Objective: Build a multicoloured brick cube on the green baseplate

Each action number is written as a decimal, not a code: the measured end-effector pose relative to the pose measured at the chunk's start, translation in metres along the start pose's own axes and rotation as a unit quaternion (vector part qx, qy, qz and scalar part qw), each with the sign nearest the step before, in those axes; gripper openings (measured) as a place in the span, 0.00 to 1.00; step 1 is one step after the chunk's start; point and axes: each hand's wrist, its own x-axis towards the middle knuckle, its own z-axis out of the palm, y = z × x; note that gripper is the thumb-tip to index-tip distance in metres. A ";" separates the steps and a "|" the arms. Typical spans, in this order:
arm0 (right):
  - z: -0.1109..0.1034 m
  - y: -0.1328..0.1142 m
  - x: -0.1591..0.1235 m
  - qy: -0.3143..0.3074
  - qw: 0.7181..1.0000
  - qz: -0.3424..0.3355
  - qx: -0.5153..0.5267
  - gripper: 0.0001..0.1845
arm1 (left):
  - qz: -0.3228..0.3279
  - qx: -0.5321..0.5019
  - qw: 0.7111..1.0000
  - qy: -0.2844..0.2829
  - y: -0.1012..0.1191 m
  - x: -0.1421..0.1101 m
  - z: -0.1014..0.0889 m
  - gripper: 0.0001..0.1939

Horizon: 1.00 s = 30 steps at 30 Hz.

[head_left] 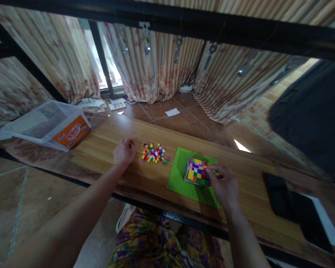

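Observation:
A square block of small multicoloured building bricks (195, 172) stands on a green studded baseplate (176, 175). My right hand (225, 184) reaches over the block's right side, thumb and forefinger pinched at its top. Anything between those fingertips is too small to make out. Left of the baseplate lies a loose pile of tiny coloured bricks (153, 152), with a few strays at its right edge. My left hand (124, 152) rests on the wooden tabletop just left of this pile, its fingers curled closed. The inside of that hand is hidden.
A clear plastic bin (44, 123) with an orange label stands at the table's left end. Dark flat objects (281, 195) lie at the right end beside a white sheet (324, 219). A black metal bar (167, 18) crosses above the table, with curtains (167, 67) behind.

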 end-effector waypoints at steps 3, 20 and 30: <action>0.000 0.002 0.002 0.006 0.998 -0.024 -0.049 0.18 | -0.001 0.001 1.000 0.000 0.000 0.000 0.001 0.14; -0.005 -0.007 0.015 -0.072 0.974 -0.150 -0.153 0.16 | 0.006 -0.012 1.000 0.013 -0.006 0.001 0.007 0.14; 0.004 0.000 0.004 -0.013 0.996 -0.064 -0.064 0.17 | 0.007 -0.011 1.000 0.007 -0.004 0.000 0.005 0.14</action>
